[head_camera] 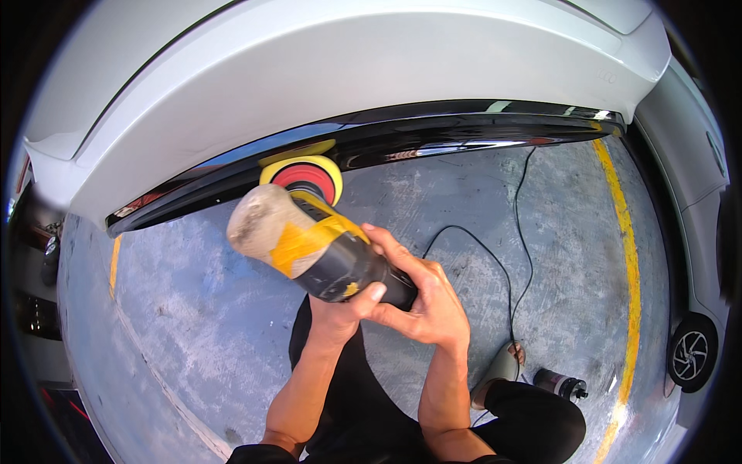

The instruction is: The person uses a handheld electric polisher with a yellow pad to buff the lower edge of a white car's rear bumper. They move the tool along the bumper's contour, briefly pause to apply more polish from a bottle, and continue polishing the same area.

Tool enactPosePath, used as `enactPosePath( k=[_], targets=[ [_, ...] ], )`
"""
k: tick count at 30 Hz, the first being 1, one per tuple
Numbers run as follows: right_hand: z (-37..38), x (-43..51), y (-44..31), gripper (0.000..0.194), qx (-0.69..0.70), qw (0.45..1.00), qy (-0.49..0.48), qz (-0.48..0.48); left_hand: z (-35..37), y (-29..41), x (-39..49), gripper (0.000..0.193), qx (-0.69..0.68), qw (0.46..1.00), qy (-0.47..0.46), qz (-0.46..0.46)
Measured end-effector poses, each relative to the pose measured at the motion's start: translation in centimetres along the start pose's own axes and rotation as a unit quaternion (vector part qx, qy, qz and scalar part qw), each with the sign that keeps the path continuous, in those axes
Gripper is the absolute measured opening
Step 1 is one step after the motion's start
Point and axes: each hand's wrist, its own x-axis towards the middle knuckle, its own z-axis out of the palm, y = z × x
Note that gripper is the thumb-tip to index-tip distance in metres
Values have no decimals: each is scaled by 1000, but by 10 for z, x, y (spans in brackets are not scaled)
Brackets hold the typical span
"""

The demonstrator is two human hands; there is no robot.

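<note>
Between my hands is a corded car polisher [342, 267] with a black body, yellow tape and a scuffed, pale cover on its head. My right hand [432, 296] wraps around the rear of the body. From below, my left hand [339, 316] grips the body, its thumb on the near side and its fingers mostly hidden. At the far end, a yellow foam pad [326, 163] on a red backing plate [313, 175] faces the glossy black lower trim [394, 136] of a white car [406, 64]. The trim mirrors the pad; whether they touch, I cannot tell.
A black power cord [512, 290] loops over the worn grey-blue floor [191, 313] to the right, passing my slippered foot [501, 365]. Beside my knee lies a dark bottle [559, 384]. A yellow painted line [629, 255] runs near another parked car [695, 191].
</note>
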Motion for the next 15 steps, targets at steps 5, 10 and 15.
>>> enactPosePath(
  k=[5,10,15],
  targets=[
    [60,26,-14,87,-47,998,-37,-19,-60,32,-9,64,-44,999,26,8],
    [107,49,-34,91,-61,994,-92,3,-100,59,-18,66,-66,993,82,49],
    [154,71,-51,93,-74,990,-116,15,-137,86,-16,62,-62,991,103,56]
  ],
)
